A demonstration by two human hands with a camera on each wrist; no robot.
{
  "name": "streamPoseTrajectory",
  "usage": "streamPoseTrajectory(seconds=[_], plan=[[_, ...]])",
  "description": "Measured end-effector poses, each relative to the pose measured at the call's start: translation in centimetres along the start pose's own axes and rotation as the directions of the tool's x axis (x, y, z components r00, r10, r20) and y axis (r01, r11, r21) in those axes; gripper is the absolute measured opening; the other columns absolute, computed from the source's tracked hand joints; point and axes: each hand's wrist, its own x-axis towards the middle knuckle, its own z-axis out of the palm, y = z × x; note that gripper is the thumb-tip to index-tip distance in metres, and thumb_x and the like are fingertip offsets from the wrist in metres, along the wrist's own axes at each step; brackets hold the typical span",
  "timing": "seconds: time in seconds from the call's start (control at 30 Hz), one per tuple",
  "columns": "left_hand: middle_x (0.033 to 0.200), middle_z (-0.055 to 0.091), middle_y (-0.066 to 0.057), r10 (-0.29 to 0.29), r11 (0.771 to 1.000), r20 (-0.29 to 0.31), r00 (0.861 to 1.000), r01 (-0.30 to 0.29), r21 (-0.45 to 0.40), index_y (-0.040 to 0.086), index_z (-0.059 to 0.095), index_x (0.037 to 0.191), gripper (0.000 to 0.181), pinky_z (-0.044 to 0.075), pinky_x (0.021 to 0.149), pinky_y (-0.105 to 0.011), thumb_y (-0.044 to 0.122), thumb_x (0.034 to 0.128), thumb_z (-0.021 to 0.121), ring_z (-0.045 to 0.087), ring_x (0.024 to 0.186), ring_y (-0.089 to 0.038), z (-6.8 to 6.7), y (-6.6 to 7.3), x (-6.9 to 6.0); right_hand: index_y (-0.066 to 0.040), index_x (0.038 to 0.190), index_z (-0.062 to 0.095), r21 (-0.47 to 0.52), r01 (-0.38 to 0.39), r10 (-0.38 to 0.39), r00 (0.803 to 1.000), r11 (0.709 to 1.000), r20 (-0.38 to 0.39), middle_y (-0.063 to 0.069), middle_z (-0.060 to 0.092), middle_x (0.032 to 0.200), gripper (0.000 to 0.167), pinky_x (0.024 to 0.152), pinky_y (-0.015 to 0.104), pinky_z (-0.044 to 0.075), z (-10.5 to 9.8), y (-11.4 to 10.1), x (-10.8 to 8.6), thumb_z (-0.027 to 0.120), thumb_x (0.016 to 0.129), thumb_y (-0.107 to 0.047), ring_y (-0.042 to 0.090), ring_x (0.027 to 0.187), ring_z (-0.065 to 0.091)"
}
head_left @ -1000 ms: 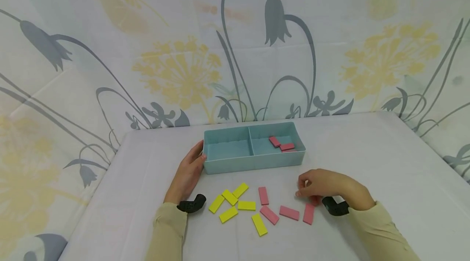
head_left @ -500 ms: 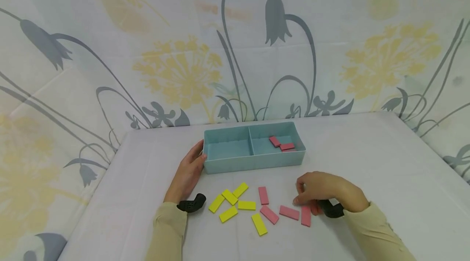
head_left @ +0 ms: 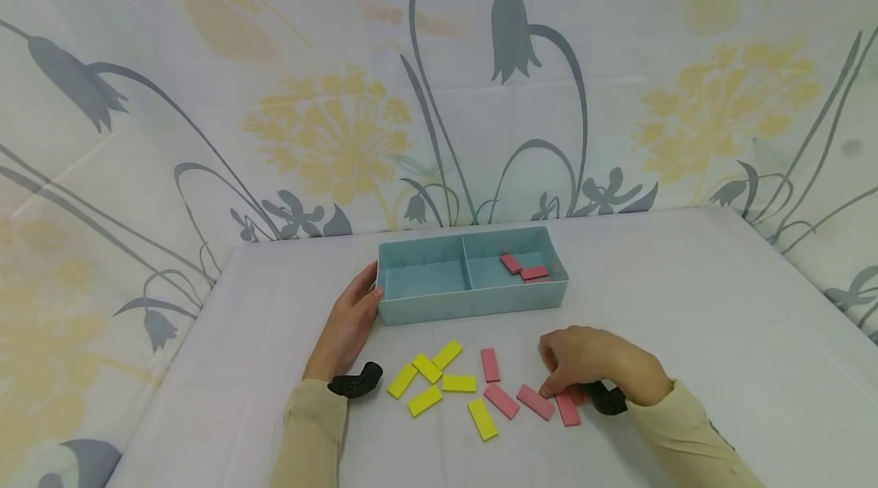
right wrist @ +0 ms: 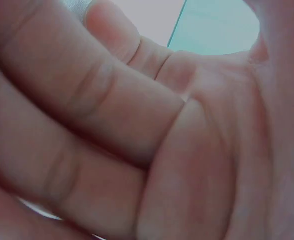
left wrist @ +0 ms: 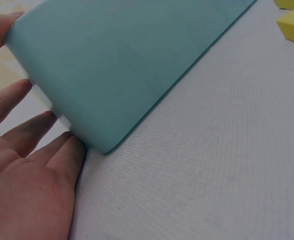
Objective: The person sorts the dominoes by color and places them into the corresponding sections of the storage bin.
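A light blue two-compartment box (head_left: 439, 307) stands at the back of the table. My left hand (head_left: 348, 324) rests against its left end, the fingers touching the end wall in the left wrist view. My right hand (head_left: 590, 357) is low over the pink blocks, fingers curled, with its thumb tip on the end of one flat pink block (head_left: 533, 402). Just below the hand lies another pink block (head_left: 568, 410), its far end hidden by the fingers. The right wrist view is filled by curled fingers (right wrist: 101, 95), which hide what is under them.
Several yellow blocks (head_left: 459, 383) lie scattered in front of the box, one on its own yellow block (head_left: 483, 419) nearer. Further pink blocks (head_left: 490, 364) lie beside them. In the box's right compartment are some pink blocks (head_left: 533, 273). A patterned cloth (head_left: 329, 130) hangs behind.
My right hand has moved left and slightly nearer. The pink block below it has shifted left, and the one at its thumb has turned. The left hand and box keep their places.
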Motion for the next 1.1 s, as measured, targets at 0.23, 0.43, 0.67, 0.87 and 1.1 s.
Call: streamPoseTrajectory(seconds=[0.23,0.43,0.67,0.87,1.1], plan=[[0.148,0.010,-0.004,0.004,1.000,-0.002,1.000,-0.004,-0.005,0.010,0.019,0.142,0.057,0.016,0.106,-0.033,0.010,0.0926,0.047,0.013,0.134,-0.017,-0.1,0.0,0.0,-0.016,0.069,0.050,0.025,0.027,-0.028,0.999,0.999,0.040,-0.002,0.051,0.058,0.024,0.053,0.029,0.035,-0.1,-0.2,0.1,0.073,0.067,-0.022,0.013,0.053,0.048],[0.148,0.011,-0.005,0.020,0.999,0.007,1.000,-0.020,-0.030,0.008,0.018,0.142,0.057,0.015,0.107,-0.032,0.006,0.0925,0.046,0.012,0.134,-0.018,-0.1,-0.1,0.1,-0.017,0.073,0.051,0.101,0.061,-0.067,0.996,0.993,0.064,-0.002,0.052,0.061,0.017,0.054,0.029,0.036,-0.3,0.1,0.1,0.069,0.071,-0.020,0.013,0.056,0.048],[0.148,0.011,-0.004,0.007,1.000,0.003,1.000,-0.007,-0.014,0.010,0.018,0.142,0.056,0.015,0.107,-0.031,0.007,0.0931,0.045,0.012,0.134,-0.017,-0.1,0.0,0.1,-0.013,0.080,0.051,0.246,0.138,-0.153,0.987,0.959,0.042,0.001,0.051,0.058,0.012,0.048,0.029,0.043,-0.7,0.5,0.4,0.060,0.076,-0.006,0.016,0.050,0.049],[0.149,0.008,-0.005,-0.001,1.000,0.019,1.000,0.001,0.019,0.011,0.018,0.142,0.055,0.016,0.106,-0.031,0.008,0.0938,0.044,0.011,0.134,-0.018,0.4,0.8,-0.3,-0.013,0.081,0.052,0.266,0.177,-0.193,0.981,0.947,0.035,0.002,0.053,0.060,0.009,0.047,0.030,0.044,-0.7,0.8,0.8,0.057,0.078,-0.005,0.015,0.051,0.049],[0.149,0.007,-0.006,-0.005,0.999,0.023,1.000,0.004,0.036,0.012,0.018,0.142,0.055,0.015,0.106,-0.032,0.008,0.0940,0.043,0.010,0.134,-0.019,0.6,1.1,-0.5,-0.016,0.081,0.056,0.169,0.237,-0.228,0.971,0.957,-0.074,-0.003,0.048,0.056,0.013,0.048,0.027,0.041,-0.7,1.4,1.1,0.050,0.079,-0.006,0.011,0.047,0.046]])
